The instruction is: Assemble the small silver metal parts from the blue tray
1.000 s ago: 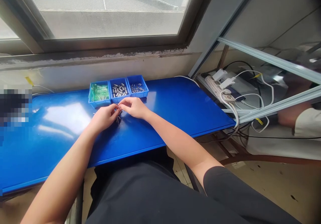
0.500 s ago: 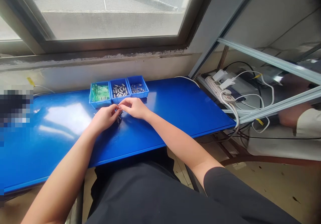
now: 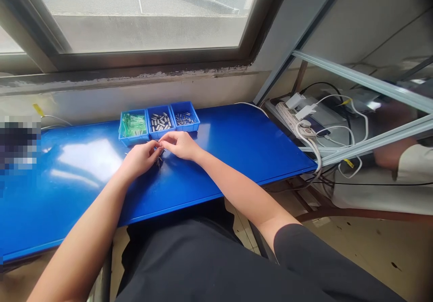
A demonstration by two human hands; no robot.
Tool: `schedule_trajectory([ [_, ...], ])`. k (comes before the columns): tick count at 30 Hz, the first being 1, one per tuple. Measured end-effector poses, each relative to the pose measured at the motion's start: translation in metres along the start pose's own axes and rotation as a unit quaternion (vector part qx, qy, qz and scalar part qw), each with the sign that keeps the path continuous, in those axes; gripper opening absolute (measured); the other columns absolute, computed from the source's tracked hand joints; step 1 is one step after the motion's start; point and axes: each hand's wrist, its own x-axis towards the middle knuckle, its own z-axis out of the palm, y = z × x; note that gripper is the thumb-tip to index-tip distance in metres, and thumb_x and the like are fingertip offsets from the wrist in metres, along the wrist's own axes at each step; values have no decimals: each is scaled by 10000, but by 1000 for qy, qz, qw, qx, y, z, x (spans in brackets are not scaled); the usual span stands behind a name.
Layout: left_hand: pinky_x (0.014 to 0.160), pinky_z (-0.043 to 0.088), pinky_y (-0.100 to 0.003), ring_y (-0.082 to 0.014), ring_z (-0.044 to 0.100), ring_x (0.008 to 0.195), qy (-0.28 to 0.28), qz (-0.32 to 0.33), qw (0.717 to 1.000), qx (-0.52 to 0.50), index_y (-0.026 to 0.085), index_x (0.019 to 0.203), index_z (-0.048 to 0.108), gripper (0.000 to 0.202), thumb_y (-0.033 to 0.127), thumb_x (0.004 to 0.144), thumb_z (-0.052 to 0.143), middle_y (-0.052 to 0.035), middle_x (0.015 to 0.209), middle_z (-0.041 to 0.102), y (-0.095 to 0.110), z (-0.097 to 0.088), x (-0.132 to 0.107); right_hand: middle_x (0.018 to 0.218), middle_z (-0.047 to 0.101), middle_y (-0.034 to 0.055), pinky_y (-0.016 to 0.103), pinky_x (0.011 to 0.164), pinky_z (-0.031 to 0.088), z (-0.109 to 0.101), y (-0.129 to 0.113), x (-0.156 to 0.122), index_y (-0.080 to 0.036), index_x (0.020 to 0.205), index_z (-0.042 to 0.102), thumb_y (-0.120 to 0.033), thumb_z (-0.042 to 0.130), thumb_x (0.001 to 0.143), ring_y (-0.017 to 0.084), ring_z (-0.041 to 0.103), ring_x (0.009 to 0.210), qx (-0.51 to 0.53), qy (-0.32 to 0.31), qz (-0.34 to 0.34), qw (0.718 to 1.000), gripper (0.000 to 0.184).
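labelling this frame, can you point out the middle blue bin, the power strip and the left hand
middle blue bin [image 3: 161, 133]: head view, on its front wall.
power strip [image 3: 290, 116]: head view, on its white body left of the plugs.
left hand [image 3: 140, 157]: head view, on the back of the hand.

three bins [image 3: 158, 122] on table [image 3: 237, 144], behind hands [image 3: 162, 151]

Daylight came through a dark-framed window [image 3: 145, 18] over the glossy blue table [image 3: 237, 148]; stained tan floor [image 3: 379, 252], metal shelf frame [image 3: 365, 81] right.
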Motion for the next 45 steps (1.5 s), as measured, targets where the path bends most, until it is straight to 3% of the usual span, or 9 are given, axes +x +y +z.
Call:
schedule_trajectory([
  [45, 547, 363, -252, -164, 564, 575, -11, 0, 1000, 7, 195, 981, 679, 402, 507, 917, 434, -30, 693, 679, 1, -2, 0, 963, 727, 52, 282, 804, 504, 0, -1, -1, -153, 930, 726, -231, 602, 859, 150, 650, 867, -15, -9, -6, 1000, 163],
])
